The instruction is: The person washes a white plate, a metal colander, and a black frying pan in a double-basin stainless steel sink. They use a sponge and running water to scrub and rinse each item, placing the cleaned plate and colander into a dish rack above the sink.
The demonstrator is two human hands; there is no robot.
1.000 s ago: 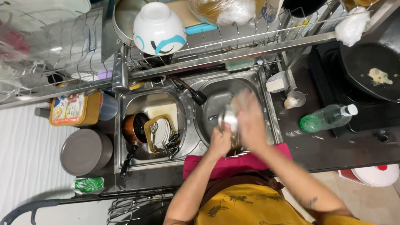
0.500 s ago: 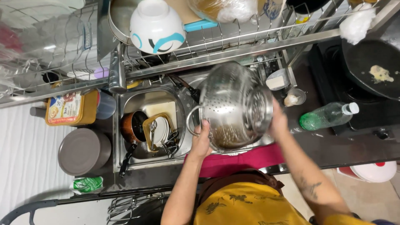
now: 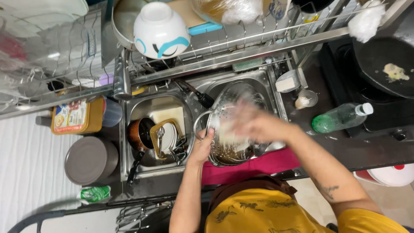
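Head view, metal colander (image 3: 235,129) tilted over the right sink basin (image 3: 276,86), left hand (image 3: 202,149) with fingers clamped on its rim beside the handle, right hand (image 3: 254,123) blurred inside the bowl, its fingers' state unclear, green bottle (image 3: 340,117) lying on the desk (image 3: 371,149) nearby.

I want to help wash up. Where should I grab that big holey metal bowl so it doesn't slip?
Probably by the loop handle on the rim of the colander, coming from its left side. The left hand holds the rim right there, fingers curled over the edge, while the right hand works inside. The round wall looks wet and offers little to grip.
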